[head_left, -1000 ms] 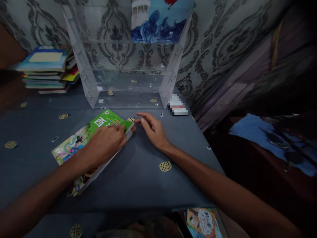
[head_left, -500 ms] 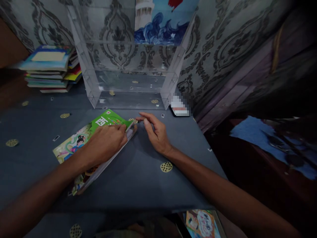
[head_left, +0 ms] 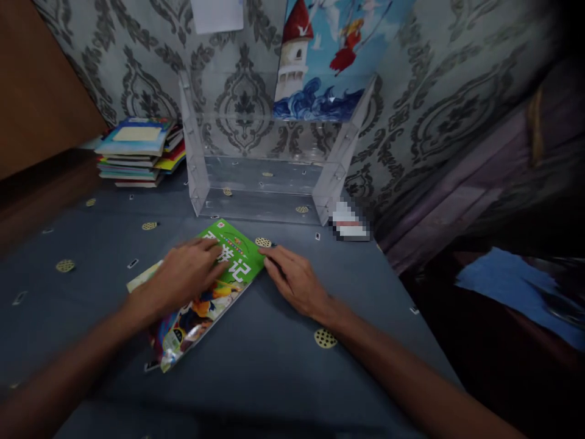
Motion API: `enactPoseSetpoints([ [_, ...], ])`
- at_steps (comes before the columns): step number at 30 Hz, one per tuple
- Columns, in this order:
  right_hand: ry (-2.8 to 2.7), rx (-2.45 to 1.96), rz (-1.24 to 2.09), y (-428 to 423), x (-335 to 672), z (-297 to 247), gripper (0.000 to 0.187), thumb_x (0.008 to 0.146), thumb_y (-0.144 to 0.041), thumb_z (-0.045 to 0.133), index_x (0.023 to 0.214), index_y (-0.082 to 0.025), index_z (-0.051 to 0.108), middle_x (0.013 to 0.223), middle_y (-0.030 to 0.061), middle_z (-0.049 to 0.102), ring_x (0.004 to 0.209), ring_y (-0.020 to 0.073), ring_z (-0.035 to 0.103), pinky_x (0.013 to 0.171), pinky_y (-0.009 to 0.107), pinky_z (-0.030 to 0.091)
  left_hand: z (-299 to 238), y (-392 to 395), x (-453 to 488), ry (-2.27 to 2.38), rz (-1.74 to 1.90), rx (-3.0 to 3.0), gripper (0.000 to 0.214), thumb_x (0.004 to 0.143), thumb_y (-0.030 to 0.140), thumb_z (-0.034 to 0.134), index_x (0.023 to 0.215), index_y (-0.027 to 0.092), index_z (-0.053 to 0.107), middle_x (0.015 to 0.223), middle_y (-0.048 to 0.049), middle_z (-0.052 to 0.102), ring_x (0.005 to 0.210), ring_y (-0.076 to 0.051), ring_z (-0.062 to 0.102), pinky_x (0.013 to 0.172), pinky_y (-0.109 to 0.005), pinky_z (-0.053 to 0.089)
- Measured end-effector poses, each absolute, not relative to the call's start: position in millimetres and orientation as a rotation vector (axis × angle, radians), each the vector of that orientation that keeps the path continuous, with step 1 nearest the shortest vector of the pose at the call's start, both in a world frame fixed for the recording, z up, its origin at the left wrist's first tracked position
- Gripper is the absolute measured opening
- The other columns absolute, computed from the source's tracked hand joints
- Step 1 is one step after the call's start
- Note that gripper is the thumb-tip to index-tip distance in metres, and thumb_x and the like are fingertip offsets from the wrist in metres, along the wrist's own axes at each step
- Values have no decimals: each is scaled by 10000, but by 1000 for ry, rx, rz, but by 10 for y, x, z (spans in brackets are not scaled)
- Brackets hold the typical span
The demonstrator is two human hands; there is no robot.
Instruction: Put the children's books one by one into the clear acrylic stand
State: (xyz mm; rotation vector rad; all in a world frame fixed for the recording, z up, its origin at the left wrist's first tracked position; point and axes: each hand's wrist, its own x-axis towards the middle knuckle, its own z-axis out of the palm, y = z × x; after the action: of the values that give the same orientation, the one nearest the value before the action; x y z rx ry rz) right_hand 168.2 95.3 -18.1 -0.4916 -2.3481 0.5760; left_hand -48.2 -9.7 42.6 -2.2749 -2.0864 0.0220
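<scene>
A green, brightly illustrated children's book (head_left: 228, 268) lies flat on the blue-grey tablecloth (head_left: 274, 360) in front of me. My left hand (head_left: 183, 277) rests on top of its cover, fingers spread flat. At the book's right corner is my right hand (head_left: 295, 280), fingers stretched out and touching the edge. A clear acrylic shelf rack (head_left: 269, 152) stands just behind the book against the wall.
A stack of several books (head_left: 139, 152) sits at the back left beside the rack. A small pixelated object (head_left: 350, 222) lies right of the rack. The table's right edge drops to a dark area with blue cloth (head_left: 507, 286). Patterned wallpaper and a lighthouse poster (head_left: 329, 55) are behind.
The camera tilted up and the view shifted. My left hand slid left across the cover, uncovering more of the green title. My right hand closed in on the book's right corner.
</scene>
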Motion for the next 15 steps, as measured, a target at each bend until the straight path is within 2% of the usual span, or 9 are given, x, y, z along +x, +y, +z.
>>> enactPoseSetpoints([
  [3,-2371,-528,561,945,1662,-170,296,1052,-296,392,1185,-212,643,999,93,693,914,235,671,831,404,573,366,-275,-791,-2232,43,-2080,361,1026,350,449,1300,188,621,1369,-145,626,1118,-330,678,876,-445,563],
  [5,-2399,-512,566,987,1609,-172,301,1052,-307,384,1167,-204,643,1021,106,686,944,247,660,857,420,568,320,-395,-873,-2293,58,-2031,405,1033,378,415,1348,188,585,1401,-139,599,1103,-313,685,853,-413,572],
  [10,-2441,-455,632,1269,1355,-232,317,1050,-303,370,1211,-187,618,1092,122,684,1039,250,646,935,423,539,272,-483,-751,-2319,60,-1931,363,1033,338,387,1192,130,640,1256,-180,625,1053,-324,675,799,-419,579],
  [15,-2413,-457,634,1468,1152,-301,328,1046,-332,383,1234,-193,613,1135,123,680,1071,249,632,961,428,517,216,-297,-742,-2338,48,-1889,285,1012,303,461,1115,122,656,1211,-182,640,1069,-317,661,918,-433,546],
])
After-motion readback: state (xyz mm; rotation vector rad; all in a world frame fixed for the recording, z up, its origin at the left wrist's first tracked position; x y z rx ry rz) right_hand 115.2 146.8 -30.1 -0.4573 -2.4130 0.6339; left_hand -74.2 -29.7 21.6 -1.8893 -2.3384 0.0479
